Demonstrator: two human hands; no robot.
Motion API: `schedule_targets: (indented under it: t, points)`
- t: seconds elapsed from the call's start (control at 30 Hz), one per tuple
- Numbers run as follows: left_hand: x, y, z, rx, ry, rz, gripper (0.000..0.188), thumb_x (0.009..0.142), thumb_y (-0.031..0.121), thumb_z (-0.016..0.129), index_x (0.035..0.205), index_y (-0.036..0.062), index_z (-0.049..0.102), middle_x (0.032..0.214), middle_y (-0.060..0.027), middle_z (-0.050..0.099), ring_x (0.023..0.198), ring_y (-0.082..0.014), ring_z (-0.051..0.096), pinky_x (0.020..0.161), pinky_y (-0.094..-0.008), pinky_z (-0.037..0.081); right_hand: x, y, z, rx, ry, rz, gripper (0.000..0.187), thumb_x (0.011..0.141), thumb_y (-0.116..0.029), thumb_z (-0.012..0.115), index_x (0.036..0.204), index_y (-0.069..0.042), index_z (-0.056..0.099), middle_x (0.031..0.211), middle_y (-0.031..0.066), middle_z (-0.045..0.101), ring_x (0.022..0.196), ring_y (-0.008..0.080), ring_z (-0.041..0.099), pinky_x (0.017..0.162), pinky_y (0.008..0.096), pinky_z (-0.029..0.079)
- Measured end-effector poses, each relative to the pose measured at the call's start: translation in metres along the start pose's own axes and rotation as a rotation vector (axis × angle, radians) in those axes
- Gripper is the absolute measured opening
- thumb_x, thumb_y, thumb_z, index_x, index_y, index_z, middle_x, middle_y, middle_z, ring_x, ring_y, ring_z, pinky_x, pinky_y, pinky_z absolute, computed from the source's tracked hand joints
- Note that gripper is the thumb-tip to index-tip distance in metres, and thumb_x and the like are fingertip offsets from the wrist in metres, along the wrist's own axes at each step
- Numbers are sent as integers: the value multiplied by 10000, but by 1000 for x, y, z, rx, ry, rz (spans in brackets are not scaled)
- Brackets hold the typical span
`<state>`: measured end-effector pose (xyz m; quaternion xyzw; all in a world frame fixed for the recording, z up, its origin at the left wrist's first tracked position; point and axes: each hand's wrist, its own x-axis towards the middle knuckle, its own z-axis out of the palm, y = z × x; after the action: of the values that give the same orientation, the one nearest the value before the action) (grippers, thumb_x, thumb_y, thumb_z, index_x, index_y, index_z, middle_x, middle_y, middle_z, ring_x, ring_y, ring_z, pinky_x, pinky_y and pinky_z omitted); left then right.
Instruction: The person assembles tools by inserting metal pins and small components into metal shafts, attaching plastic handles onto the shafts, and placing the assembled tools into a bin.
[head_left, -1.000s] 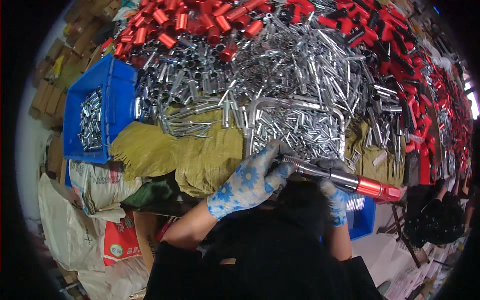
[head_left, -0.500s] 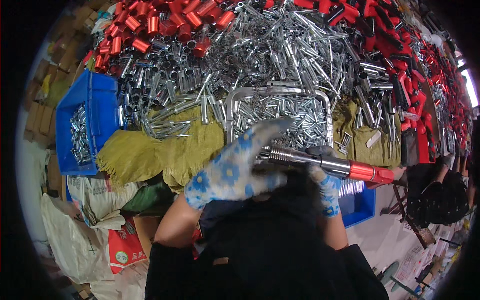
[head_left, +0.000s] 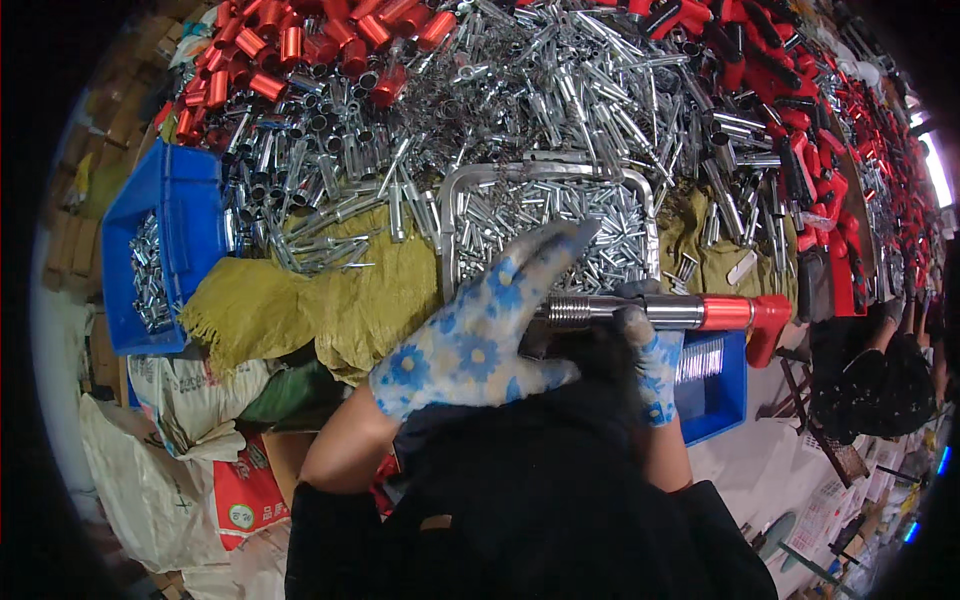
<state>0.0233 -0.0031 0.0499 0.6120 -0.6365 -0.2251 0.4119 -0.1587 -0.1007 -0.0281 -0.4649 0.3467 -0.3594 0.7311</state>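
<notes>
My right hand (head_left: 655, 365), in a blue-flowered white glove with dark fingertips, is closed round a chrome tube tool (head_left: 670, 312). The tool lies nearly level across my front, its threaded end to the left. On its right end are a red collar and a red handle (head_left: 768, 330) that hangs down. My left hand (head_left: 475, 345), gloved alike, is open beside the threaded end, thumb apart from the fingers. Whether its palm touches the threads I cannot tell. Just beyond both hands stands a metal tray (head_left: 449, 225) of small silver pins (head_left: 600, 235).
Chrome tubes and rods (head_left: 560, 90) are heaped behind the tray, with red sleeves (head_left: 290, 45) at far left and red handles (head_left: 800, 165) at right. Blue bins stand left (head_left: 195, 255) and right (head_left: 715, 425). Yellow woven cloth (head_left: 380, 290) covers the near edge. Another person (head_left: 870, 390) sits at far right.
The tool has turned: its red handle now points downward and its tube lies more level. My left hand stays open near the threaded end. The whole view has shifted slightly.
</notes>
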Motion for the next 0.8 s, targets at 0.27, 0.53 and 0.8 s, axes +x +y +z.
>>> schedule_targets:
  t: [0.27,0.53,0.8]
  points:
    - [-20,-16,55,422,11,-40,431,678,217,673,1085,92,607,907,-132,621,854,-298,611,739,-413,485,-1,-12,18,-206,43,-241,394,719,-307,774,827,-55,490,754,3,519,675,80,492,603,235,431]
    - [-24,-39,85,84,-24,16,421,711,251,691,1078,62,605,894,-120,660,778,-336,630,713,-419,496,-21,7,-22,-391,-43,-326,296,710,-211,743,790,-58,502,741,20,532,671,112,500,638,269,451]
    - [-74,-109,139,-376,-465,-277,353,729,226,711,1043,79,640,963,-136,663,926,-288,623,835,-393,477,-35,-26,-124,-258,-368,703,534,789,-318,703,1143,54,558,1169,188,592,1029,222,605,860,322,491]
